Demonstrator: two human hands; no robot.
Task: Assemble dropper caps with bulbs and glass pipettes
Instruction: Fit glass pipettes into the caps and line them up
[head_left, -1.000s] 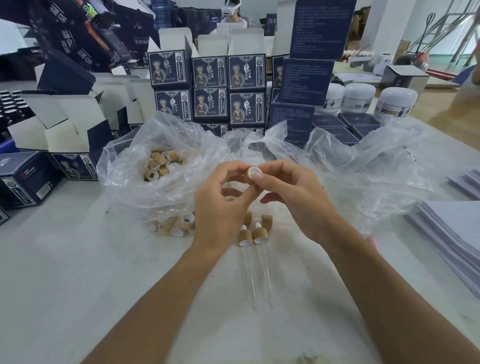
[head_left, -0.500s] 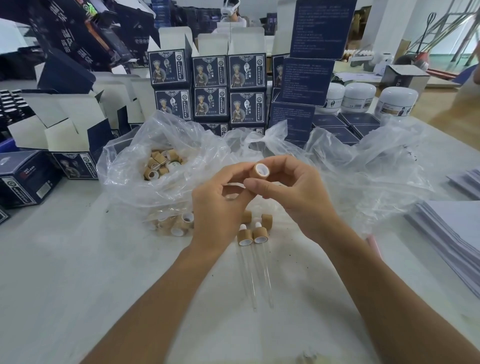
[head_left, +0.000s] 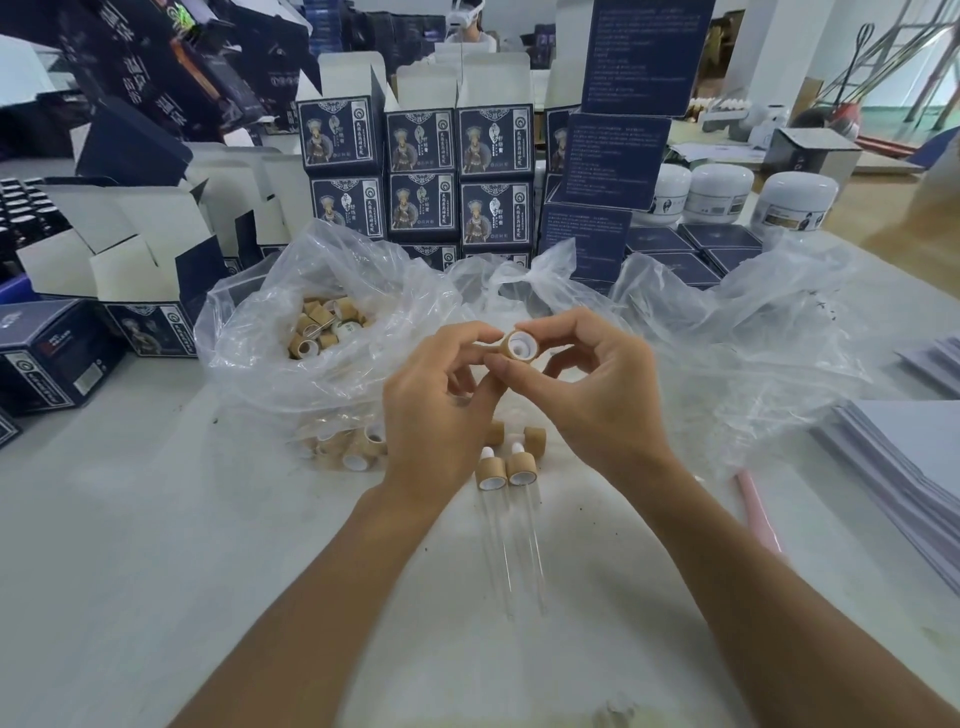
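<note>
A wood-coloured dropper cap (head_left: 519, 345) with a white inside is held up at the centre, its open end facing me. My right hand (head_left: 587, 400) pinches it between thumb and fingers. My left hand (head_left: 441, 410) touches its left side with thumb and fingertips, the other fingers curled. On the table below lie two assembled droppers (head_left: 506, 512) side by side, glass pipettes pointing toward me. Loose caps (head_left: 353, 447) sit to their left, and two more caps (head_left: 535, 439) lie just behind them.
A clear plastic bag (head_left: 270, 343) holding several caps (head_left: 324, 332) stands behind my hands, more crumpled plastic (head_left: 753, 338) to the right. Dark blue boxes (head_left: 421, 171) stack at the back, white jars (head_left: 722, 192) at back right, paper stacks (head_left: 904, 457) and a pink stick (head_left: 756, 504) right.
The cap has risen slightly and turned so its white open end faces me more squarely. Both hands stay together on it.
</note>
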